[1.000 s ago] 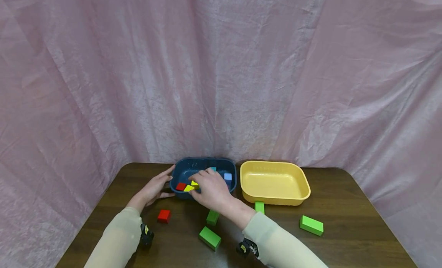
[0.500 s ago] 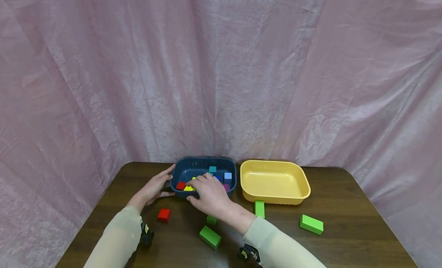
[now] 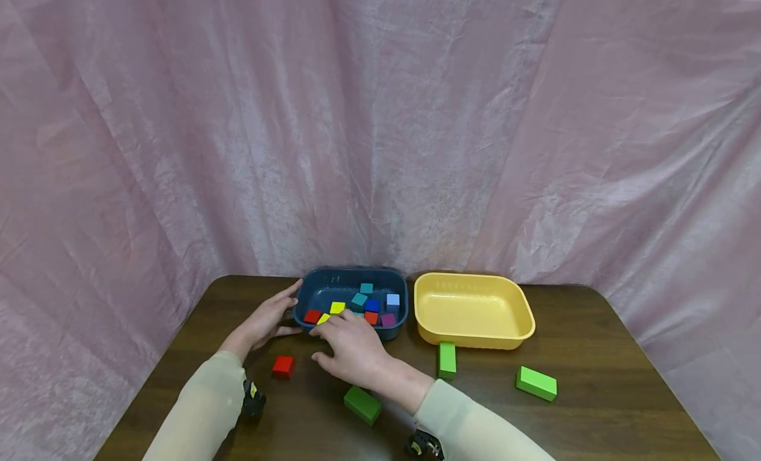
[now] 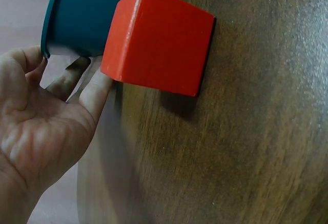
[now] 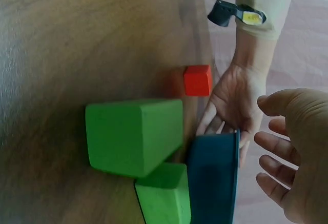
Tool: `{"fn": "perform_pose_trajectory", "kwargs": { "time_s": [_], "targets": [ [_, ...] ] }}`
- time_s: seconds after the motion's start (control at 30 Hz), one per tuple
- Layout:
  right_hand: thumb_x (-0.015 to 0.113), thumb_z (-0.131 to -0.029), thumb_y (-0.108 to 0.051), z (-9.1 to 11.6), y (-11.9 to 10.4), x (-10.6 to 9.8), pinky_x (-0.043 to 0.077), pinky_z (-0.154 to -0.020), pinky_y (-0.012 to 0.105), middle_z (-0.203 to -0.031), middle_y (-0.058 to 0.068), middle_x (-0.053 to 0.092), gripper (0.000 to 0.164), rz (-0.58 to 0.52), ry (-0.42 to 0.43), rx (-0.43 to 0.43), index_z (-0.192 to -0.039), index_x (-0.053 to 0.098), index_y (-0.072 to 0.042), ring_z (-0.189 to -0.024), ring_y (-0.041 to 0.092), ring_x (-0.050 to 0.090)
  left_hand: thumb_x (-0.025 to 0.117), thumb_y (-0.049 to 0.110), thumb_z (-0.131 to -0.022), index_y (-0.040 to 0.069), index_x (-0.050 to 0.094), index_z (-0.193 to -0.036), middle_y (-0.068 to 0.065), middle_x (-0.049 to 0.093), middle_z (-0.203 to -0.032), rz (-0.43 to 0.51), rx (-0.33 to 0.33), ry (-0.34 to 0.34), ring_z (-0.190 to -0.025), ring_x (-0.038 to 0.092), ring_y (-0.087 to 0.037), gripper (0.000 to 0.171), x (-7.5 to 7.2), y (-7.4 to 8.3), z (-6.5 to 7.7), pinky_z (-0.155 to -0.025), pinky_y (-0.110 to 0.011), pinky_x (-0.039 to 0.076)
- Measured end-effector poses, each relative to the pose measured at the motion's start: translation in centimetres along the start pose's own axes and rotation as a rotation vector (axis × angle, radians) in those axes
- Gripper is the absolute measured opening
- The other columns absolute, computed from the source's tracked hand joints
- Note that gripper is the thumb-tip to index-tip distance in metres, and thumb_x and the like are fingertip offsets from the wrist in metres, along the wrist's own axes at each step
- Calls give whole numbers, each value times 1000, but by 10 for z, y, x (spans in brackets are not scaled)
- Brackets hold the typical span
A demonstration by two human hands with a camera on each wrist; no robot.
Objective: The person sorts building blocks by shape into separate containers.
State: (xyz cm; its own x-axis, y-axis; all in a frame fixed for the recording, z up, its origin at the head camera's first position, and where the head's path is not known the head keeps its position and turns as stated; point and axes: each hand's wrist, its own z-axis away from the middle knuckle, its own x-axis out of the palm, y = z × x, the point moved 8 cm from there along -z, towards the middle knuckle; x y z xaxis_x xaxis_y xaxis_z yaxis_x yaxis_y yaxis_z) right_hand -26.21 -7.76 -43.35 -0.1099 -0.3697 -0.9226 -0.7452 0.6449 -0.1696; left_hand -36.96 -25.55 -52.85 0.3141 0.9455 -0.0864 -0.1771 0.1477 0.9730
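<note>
My left hand (image 3: 264, 324) touches the left end of the dark blue bin (image 3: 333, 276) with straight fingers. My right hand (image 3: 355, 352) hovers at the bin's front edge, fingers loosely bent around nothing. Inside the bin lie several coloured cubes, among them a red cube (image 3: 312, 316), a yellow cube (image 3: 337, 308), a light blue cube (image 3: 393, 300) and a purple cube (image 3: 388, 319). A separate red cube (image 4: 164, 42) sits on the table beside my left wrist. Below my right hand are a green block (image 5: 118, 137) and another green block (image 5: 166, 196), the latter hidden in the head view.
To the right of the blue bin stands a yellow bin (image 3: 475, 309) with nothing in it. One green block (image 3: 447, 360) lies at its front wall, another green block (image 3: 536, 383) farther right. A pink curtain (image 3: 380, 131) hangs behind the wooden table (image 3: 594, 362).
My right hand has drawn back from inside the blue bin toward the front, uncovering cubes there and covering a green block on the table. My left hand stays at the bin's end.
</note>
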Motion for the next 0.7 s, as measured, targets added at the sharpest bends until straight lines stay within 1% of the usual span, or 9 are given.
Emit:
{"fn": "perform_pose_trajectory", "kwargs": {
  "time_s": [0.13,0.27,0.33,0.47,0.6,0.7],
  "targets": [
    [75,-91,-43,0,-7,6,49,-91,27,-116,-9,71,37,-3,-18,-6,-121,74,-22,-106,14,57,36,23,-110,32,15,-166,-21,18,-167,-8,-2,-4,-141,40,-43,60,0,0,0,-99,-53,52],
    [76,-91,-43,-2,-13,14,49,-89,25,-115,-11,71,37,-16,-34,-11,-121,75,-22,-104,12,57,36,23,-111,33,15,-166,-20,17,-167,-10,-7,2,-142,40,-43,60,1,1,1,-99,-54,52],
    [76,-91,-44,-3,-17,18,48,-89,25,-114,-12,71,37,-15,-51,-16,-121,75,-23,-104,12,57,36,23,-111,33,16,-166,-19,17,-167,-7,-10,7,-141,41,-43,59,1,2,3,-100,-54,51],
    [75,-91,-45,-6,-23,27,48,-87,24,-112,-12,70,36,-3,-103,-21,-122,75,-24,-102,11,56,35,23,-111,31,14,-166,-22,18,-166,-3,-3,2,-140,42,-44,59,2,4,5,-101,-55,50],
    [75,-91,-47,-8,-26,37,46,-81,22,-108,-14,70,35,9,-157,1,-119,75,-27,-97,10,54,35,23,-112,33,14,-166,-20,18,-167,-3,-10,9,-140,43,-42,59,3,3,5,-100,-54,51],
    [75,-90,-48,-8,-25,44,46,-78,22,-104,-15,69,34,12,-179,30,-117,76,-27,-94,10,54,35,23,-112,33,14,-166,-19,15,-168,-2,-7,3,-140,42,-43,59,4,1,3,-100,-54,51]
  ]
}}
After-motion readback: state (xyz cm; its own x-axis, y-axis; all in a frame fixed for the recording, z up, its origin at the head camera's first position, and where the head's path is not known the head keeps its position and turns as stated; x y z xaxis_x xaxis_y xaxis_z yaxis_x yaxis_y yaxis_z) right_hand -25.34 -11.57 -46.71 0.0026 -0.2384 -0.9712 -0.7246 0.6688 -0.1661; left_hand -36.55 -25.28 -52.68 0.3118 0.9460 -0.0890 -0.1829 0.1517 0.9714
